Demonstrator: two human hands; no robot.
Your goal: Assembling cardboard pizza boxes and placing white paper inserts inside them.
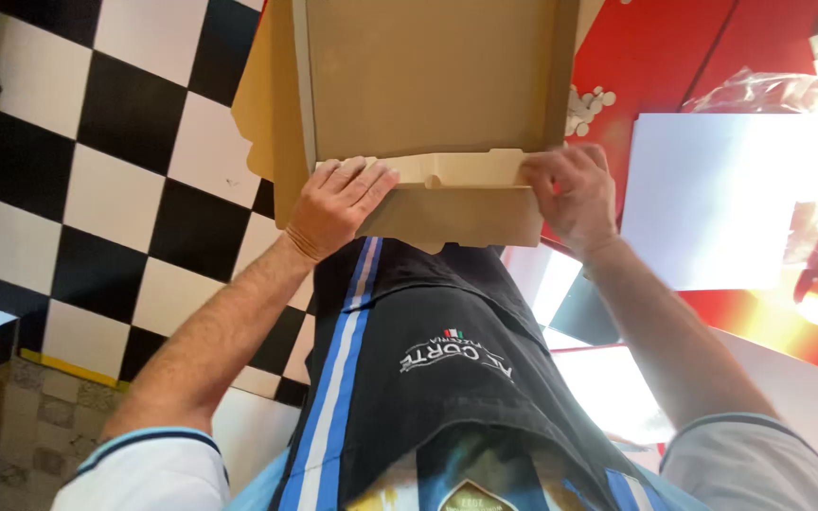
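Note:
A brown cardboard pizza box stands open in front of my dark apron. Its near wall is folded up toward me. My left hand grips the left corner of that wall, fingers laid over the top edge. At the right corner, my right hand pinches the same wall with its fingers curled around the edge. A side flap of the box sticks out at the left. The inside of the box looks bare.
A black-and-white chequered floor fills the left side. At the right are a red surface, a bright white panel and crumpled clear plastic. A patterned tile strip runs at the lower left.

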